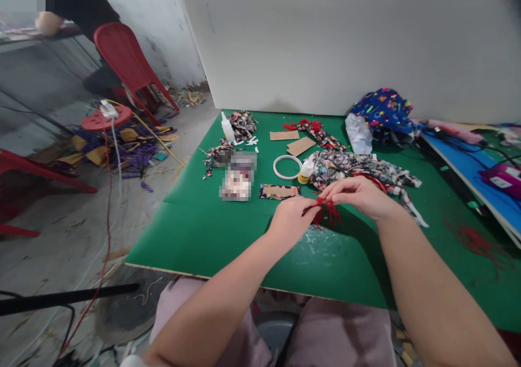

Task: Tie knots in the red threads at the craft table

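Both hands meet over the green table, pinching a bunch of red threads [331,213] that hangs loose below the fingertips. My left hand [290,219] is closed on the threads from the left. From the right, my right hand [360,196] pinches them between thumb and fingertips; how they are knotted or joined is too small to tell. Just beyond lie a floral-covered card piece [280,191], a white ring [280,175], a small glue bottle with a yellow label [304,172] and a heap of floral fabric [337,165].
Brown cardboard pieces [301,146], a white bottle [228,128] and fabric scraps [243,124] lie toward the back. A blue patterned cloth [382,112] sits at the back right, near a blue board [480,174]. Loose red threads [476,239] lie right. A person sits on a red chair [126,57].
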### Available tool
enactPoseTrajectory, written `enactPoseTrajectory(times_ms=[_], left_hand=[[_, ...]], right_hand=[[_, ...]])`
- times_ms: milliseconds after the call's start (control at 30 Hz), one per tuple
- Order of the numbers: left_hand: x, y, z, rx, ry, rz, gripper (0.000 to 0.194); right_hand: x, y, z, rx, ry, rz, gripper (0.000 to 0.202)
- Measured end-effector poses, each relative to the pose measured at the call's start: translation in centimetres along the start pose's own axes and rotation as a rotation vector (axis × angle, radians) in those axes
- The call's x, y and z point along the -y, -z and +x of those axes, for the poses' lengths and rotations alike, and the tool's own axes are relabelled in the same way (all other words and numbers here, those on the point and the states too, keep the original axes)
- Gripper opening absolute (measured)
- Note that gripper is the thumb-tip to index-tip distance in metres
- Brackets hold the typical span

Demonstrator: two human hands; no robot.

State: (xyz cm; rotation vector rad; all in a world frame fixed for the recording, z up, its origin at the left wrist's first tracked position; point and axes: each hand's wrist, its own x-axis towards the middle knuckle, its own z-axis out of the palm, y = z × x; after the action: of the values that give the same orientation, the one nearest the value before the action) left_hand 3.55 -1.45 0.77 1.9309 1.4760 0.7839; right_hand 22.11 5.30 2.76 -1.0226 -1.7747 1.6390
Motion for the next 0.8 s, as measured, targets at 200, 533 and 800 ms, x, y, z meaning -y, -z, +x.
enactPoseTrajectory(times_ms=[200,533,800], left_hand=[[0.0,0.1,0.0,-0.03,0.009,-0.014,0.021],[0.3,-0.3,-0.1,0.038,-0.108,0.099,0.024],[-1.1,1.1,-0.6,-0.386,-0.06,-0.175,0.017]], right_hand=[[-0.2,-0.1,0.1,-0.109,0.039,0.004,0.012],[-0.6,-0.1,0.3,-0.241,0.125,0.352,0.009],[-0.8,-0.4,0.5,-0.253,0.131,0.427,0.014]])
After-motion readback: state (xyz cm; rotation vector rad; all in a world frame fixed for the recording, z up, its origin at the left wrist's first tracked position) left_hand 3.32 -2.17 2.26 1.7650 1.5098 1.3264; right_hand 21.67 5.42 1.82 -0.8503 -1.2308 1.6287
